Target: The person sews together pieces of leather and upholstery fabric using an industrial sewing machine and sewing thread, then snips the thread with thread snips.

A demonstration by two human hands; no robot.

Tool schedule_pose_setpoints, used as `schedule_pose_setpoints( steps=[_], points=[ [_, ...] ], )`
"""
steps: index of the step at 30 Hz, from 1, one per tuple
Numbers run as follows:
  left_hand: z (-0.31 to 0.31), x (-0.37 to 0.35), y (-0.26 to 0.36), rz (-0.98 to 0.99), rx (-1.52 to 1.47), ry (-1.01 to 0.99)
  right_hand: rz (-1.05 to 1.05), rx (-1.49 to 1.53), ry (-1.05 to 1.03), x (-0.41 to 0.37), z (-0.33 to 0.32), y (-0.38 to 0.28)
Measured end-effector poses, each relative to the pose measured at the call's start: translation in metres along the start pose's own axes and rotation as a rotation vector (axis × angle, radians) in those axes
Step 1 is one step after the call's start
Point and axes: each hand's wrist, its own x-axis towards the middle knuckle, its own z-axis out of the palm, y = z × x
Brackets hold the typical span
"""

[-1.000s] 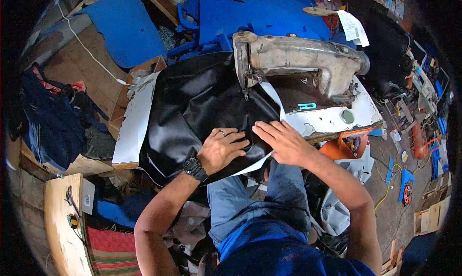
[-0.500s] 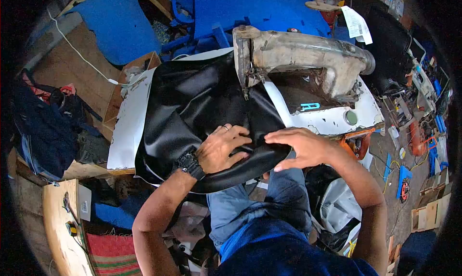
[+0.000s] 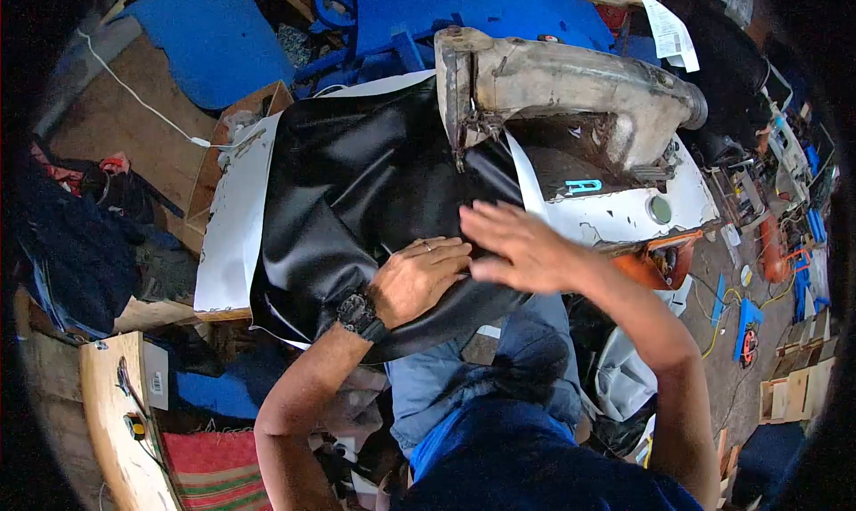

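Note:
Black glossy vinyl sheet [image 3: 357, 190] with a white backing edge lies in folds across the sewing table and droops over its front edge above my lap. An old worn sewing machine [image 3: 571, 78] stands on the table, and its needle end is over the sheet. My left hand [image 3: 415, 279], wearing a wristwatch and ring, rests on the front part of the vinyl with its fingers stretched out close together. Just to its right, my right hand [image 3: 517, 248] is over the sheet with its fingers extended and slightly blurred; nothing shows in it.
On the white tabletop [image 3: 615, 215] are a light-blue clip-like piece [image 3: 584, 186] and a round greenish disc [image 3: 659, 210]. Blue sheet material [image 3: 481, 12] fills the back. Dark clothing [image 3: 80, 243] hangs at left. Tools and wooden pieces [image 3: 798, 382] lie at right.
My right hand has moved left and up from the sheet's right edge, closer to my left hand. The fingers of my left hand have drawn closer together.

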Motion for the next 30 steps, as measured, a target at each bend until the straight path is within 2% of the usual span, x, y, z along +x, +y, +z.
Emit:
schedule_pose_setpoints(
  steps=[3,6,9,13,16,18,23,30],
  points=[
    [0.001,-0.001,-0.002,0.016,0.007,0.005,-0.103,-0.057,-0.034,-0.044,-0.008,-0.028],
    [-0.004,0.009,-0.003,0.045,0.007,-0.003,-0.140,-0.028,-0.045,-0.049,-0.020,-0.022],
    [-0.027,0.025,-0.004,-0.089,-0.096,0.050,-0.106,-0.065,0.107,-0.033,-0.039,-0.016],
    [-0.048,0.048,-0.013,0.044,-0.053,0.094,-0.208,-0.078,0.407,-0.009,-0.058,-0.011],
    [-0.029,0.031,-0.019,0.027,-0.026,-0.019,-0.296,-0.217,0.302,-0.013,-0.032,0.016],
    [-0.021,0.021,-0.020,0.077,-0.026,-0.109,-0.252,-0.127,0.179,-0.021,-0.016,0.013],
    [-0.016,0.013,-0.029,0.179,0.015,-0.180,-0.252,-0.193,0.137,-0.027,-0.011,0.010],
    [-0.020,0.017,-0.028,0.146,0.026,-0.241,-0.218,-0.152,0.136,-0.027,-0.008,0.012]
  ],
)
